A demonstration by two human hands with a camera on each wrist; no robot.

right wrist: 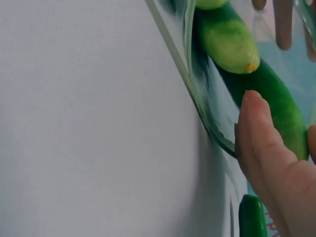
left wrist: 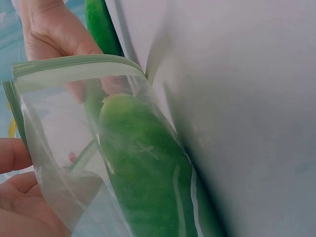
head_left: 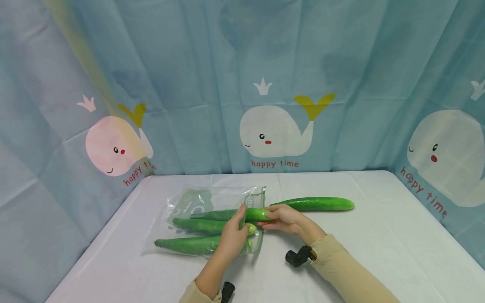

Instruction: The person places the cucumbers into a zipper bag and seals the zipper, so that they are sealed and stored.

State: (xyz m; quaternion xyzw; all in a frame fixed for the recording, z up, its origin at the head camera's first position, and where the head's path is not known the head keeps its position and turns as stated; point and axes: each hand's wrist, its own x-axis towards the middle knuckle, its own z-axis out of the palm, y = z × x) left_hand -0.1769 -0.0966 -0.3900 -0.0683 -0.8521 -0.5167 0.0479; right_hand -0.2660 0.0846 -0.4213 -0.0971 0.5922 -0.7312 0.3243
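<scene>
A clear zip bag point(head_left: 227, 193) with a green zip strip lies on its side, its mouth to the right. Inside it are two green cucumbers, a middle one point(head_left: 204, 226) and a front one point(head_left: 185, 245). My left hand point(head_left: 233, 237) holds the bag at its mouth; in the left wrist view its fingers point(left wrist: 15, 155) are at the film. With thumb and fingers my right hand point(head_left: 288, 219) grips the pale end of a third cucumber point(head_left: 257, 214), most of whose length is in the bag. In the right wrist view, this cucumber point(right wrist: 279, 94) runs behind the right fingers point(right wrist: 256, 113).
Another cucumber point(head_left: 318, 204) lies on the white tablecloth point(head_left: 379, 235), behind and right of my right hand. A blue curtain point(head_left: 204, 126) with whale prints hangs behind the table and along both sides. Each wrist wears a small black camera point(head_left: 297, 257).
</scene>
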